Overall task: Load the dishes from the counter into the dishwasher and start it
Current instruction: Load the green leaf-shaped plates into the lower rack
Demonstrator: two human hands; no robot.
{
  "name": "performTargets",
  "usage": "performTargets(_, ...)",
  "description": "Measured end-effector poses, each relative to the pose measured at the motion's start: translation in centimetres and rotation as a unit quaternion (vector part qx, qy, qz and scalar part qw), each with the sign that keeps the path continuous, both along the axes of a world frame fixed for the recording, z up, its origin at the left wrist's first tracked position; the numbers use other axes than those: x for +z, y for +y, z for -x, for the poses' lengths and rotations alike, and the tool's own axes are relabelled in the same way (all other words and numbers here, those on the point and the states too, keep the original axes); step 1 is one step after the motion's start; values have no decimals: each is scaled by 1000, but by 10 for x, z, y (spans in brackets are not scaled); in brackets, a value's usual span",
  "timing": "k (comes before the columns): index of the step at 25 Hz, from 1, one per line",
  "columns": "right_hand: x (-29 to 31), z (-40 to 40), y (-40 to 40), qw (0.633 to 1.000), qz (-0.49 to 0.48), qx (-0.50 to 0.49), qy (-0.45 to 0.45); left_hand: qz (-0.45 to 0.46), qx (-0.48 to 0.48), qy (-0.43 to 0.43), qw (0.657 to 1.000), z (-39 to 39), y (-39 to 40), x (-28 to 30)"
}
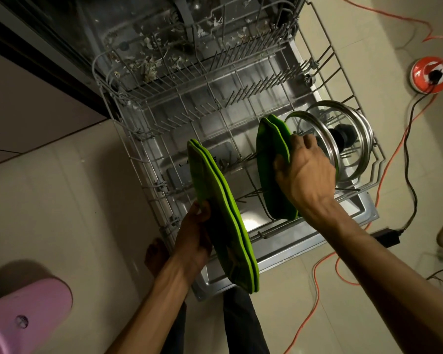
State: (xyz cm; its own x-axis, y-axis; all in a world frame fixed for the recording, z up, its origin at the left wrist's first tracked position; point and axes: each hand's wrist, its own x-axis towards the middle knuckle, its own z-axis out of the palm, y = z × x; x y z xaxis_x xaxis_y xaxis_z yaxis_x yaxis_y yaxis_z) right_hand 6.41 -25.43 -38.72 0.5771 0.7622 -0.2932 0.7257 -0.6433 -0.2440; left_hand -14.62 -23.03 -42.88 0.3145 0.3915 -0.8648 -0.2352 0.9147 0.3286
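Note:
The dishwasher's lower rack [149, 159] is pulled out over the open door [304, 246]. My left hand [197, 241] grips a stack of green plates [223, 208] on edge above the rack's near left corner. My right hand [302, 169] holds two more green plates [269, 159] standing upright among the tines at the rack's near right. Just right of them, two glass pot lids with steel rims and a black knob [343, 139] stand on edge in the rack.
The upper rack [189, 60] behind carries scattered debris. An orange cable [317, 290] and a black cable [412, 175] trail over the tiled floor at right, near a red reel [430, 75]. A pink cylinder [23, 320] sits at bottom left. My foot [156, 254] stands beside the door.

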Motion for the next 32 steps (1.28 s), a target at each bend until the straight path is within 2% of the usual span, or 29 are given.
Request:
performTargets(2, 12, 16, -1, 989, -78, -43, 117, -5, -3, 6, 1000, -1, 1, -1)
performTargets(3, 21, 26, -1, 971, -93, -71, 207, -3, -3, 10, 1000, -1, 1, -2)
performTargets(5, 40, 47, 0, 913, -105, -109, 379, -3, -7, 17, 1000, 0, 3, -6)
performTargets(6, 48, 56, -1, 893, -107, -106, 423, -11, -3, 20, 1000, 0, 5, -6)
performTargets(7, 54, 65, -3, 891, -107, -88, 433, -22, -1, 23, 999, -1, 6, -5)
performTargets(11, 52, 91, -12, 942, -105, -27, 317, -62, -16, 32, 997, -2, 7, -2)
performTargets(14, 46, 98, -16, 955, -111, -32, 272, -66, -25, 103, 992, -2, 4, -4)
performTargets(16, 46, 99, -19, 957, -128, -46, 257, -78, -33, 117, 989, -2, 3, -2)
performTargets(24, 58, 95, -19, 957, -176, -97, 211, -86, -51, 83, 992, -1, -1, -2)
performTargets(32, 73, 81, -28, 972, -200, -4, 121, -63, -16, -4, 998, -5, 9, 0)
